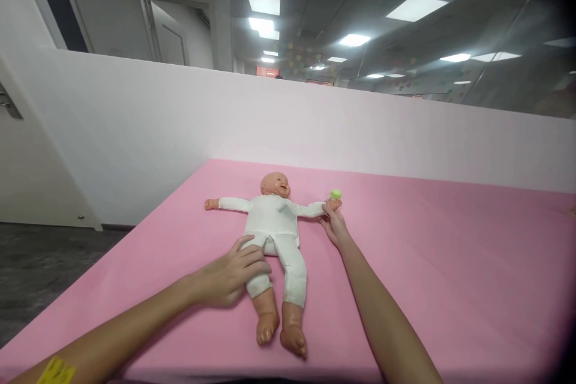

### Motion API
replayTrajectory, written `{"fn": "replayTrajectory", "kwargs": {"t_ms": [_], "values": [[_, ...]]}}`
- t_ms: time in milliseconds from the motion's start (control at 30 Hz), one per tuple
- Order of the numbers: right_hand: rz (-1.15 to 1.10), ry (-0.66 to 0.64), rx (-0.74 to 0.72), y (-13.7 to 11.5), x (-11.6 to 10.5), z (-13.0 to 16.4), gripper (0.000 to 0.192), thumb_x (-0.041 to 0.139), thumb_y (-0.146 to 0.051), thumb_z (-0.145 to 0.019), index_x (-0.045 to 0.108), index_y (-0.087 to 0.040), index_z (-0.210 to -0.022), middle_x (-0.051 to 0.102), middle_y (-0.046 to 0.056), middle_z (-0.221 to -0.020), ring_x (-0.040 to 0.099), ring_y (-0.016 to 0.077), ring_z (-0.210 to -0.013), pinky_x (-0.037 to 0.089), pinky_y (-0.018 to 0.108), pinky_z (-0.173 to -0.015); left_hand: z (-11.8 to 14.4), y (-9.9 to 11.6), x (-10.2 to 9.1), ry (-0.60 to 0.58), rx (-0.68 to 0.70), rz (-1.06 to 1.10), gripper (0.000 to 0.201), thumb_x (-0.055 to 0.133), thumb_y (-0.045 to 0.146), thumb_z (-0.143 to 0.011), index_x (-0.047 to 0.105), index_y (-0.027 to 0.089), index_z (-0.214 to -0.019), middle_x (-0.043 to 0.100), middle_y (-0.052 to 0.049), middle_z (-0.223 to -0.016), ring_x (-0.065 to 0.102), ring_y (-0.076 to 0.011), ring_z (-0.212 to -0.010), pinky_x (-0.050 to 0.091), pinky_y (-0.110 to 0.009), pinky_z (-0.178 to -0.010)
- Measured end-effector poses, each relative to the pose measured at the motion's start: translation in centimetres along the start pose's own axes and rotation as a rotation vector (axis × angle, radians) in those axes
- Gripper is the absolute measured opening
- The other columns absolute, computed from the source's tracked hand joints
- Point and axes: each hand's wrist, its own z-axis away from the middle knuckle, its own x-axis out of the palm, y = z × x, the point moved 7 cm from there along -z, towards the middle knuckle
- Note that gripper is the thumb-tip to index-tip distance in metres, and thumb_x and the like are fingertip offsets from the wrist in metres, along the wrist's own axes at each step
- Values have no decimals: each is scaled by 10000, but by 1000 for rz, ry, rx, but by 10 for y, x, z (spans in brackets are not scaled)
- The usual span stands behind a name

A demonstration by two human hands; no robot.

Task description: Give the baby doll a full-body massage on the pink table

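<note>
A baby doll (274, 228) in a white suit lies on its back on the pink mat (450, 264), arms spread, bare feet toward me. My left hand (231, 276) rests flat on the doll's near leg, fingers apart. My right hand (333, 223) reaches to the doll's outstretched hand and touches it at the wrist. A small green object (335, 194) sits just beyond the doll's hand; whether my fingers touch it I cannot tell.
A white partition wall (315, 126) runs behind the mat. Dark floor (40, 264) lies off the mat's left edge. A doorway (175, 33) and glass office walls show beyond the partition.
</note>
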Motion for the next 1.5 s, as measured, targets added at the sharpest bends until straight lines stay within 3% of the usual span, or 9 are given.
{"fn": "replayTrajectory", "kwargs": {"t_ms": [100, 267, 467, 600, 767, 933, 1167, 1333, 1500], "values": [[30, 13, 50, 5, 0, 2, 560, 865, -471, -695, 651, -293, -1180, 712, 35, -1160, 685, 254, -1090, 603, 397, -882, 3, -2, 0, 55, 15, 7, 529, 562, 53, -795, 555, 237, -1291, 684, -81, -1116, 591, -274, -1196, 225, -574, -1253], [116, 68, -61, -1, 2, 10, 845, 906, -449, -615, 557, -286, -1368, 559, 74, -1458, 628, 256, -1230, 577, 360, -955, 2, -6, 2, 149, 59, 32, 563, 574, -10, -747, 531, 215, -1261, 685, -70, -1082, 609, -254, -1137, 283, -559, -1226], [216, -27, -75, -2, 10, 18, 807, 888, -375, -616, 557, -245, -1340, 663, 57, -1207, 675, 244, -1078, 596, 351, -900, 5, -10, -12, 358, 41, -4, 449, 596, -14, -789, 610, 211, -1178, 625, -133, -1270, 546, -301, -1244, 481, -490, -1068], [205, -23, -56, 0, 10, 17, 813, 878, -297, -598, 562, -253, -1346, 680, 35, -1153, 689, 232, -1034, 606, 337, -883, 13, -21, -27, 506, -64, -39, 495, 560, -15, -864, 672, 287, -1238, 561, -92, -1173, 562, -262, -1145, 530, -420, -952], [67, 57, -21, 0, 4, 11, 756, 919, -280, -556, 631, -240, -1254, 707, 46, -1194, 694, 250, -1109, 603, 351, -943, 11, -26, -27, 444, -67, 26, 510, 531, -19, -884, 566, 246, -1319, 622, -92, -1169, 566, -248, -1158, 500, -429, -996], [26, 102, 39, 0, -1, 11, 579, 939, -339, -573, 713, -228, -1094, 750, 57, -1123, 700, 261, -1104, 611, 338, -926, 7, -22, -22, 395, -50, 81, 338, 516, -26, -863, 534, 217, -1097, 667, -72, -1083, 603, -220, -1058, 486, -405, -958], [122, 36, 3, -7, 12, 21, 759, 867, -467, -711, 571, -341, -1398, 719, 43, -1204, 715, 239, -1015, 620, 331, -766, 7, -21, -27, 447, -25, 20, 184, 592, 107, -944, 586, 227, -1084, 694, -73, -1074, 643, -205, -1008, 507, -374, -924], [170, -21, -73, -13, 25, 26, 945, 830, -507, -741, 391, -336, -1560, 705, 74, -1177, 704, 203, -828, 579, 279, -596, 4, -24, -32, 539, 35, -141, 368, 629, 166, -978, 585, 275, -1327, 712, -81, -1152, 671, -206, -1044, 525, -365, -917], [152, -61, -70, -9, 33, 29, 940, 850, -481, -716, 429, -275, -1532, 729, 46, -976, 642, 161, -612, 531, 273, -520, -16, -28, -35, 494, 103, -235, 479, 554, 224, -1011, 479, 230, -1484, 681, -148, -1283, 652, -263, -1178, 540, -422, -960]]}}
